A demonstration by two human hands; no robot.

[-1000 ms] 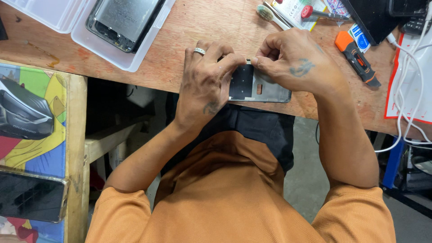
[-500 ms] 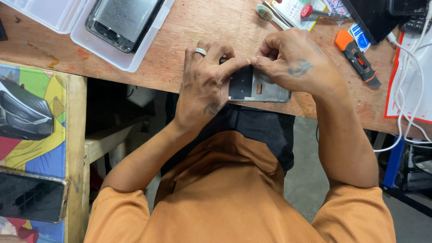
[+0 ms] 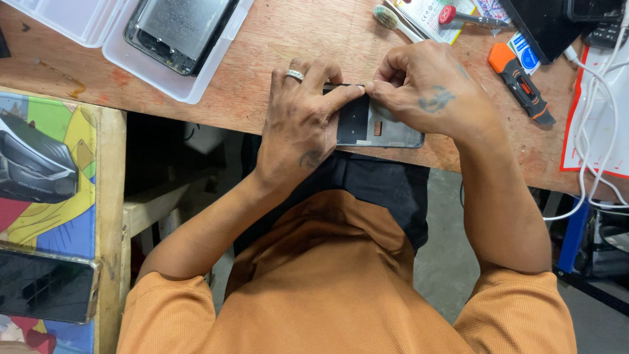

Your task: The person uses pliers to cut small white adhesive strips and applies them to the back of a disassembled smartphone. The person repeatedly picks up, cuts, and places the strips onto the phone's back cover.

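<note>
Hands (image 3: 367,98) pinch phone frame (image 3: 377,128) at table edge (image 3: 196,115).

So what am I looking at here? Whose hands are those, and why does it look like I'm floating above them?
The camera sits on a person's head and looks straight down, so you see their own arms and orange shirt from above. There is no machine here, just two bare hands. The left hand, with a ring on it, steadies a opened phone body at the edge of a wooden table. The right hand pinches at the top edge of that phone; what it pinches is too small to tell. Farther back lies a clear plastic tray with another opened phone in it. To the right are an orange and black tool and white cables. Lower left, a dark phone rests on a colourful mat.
</note>
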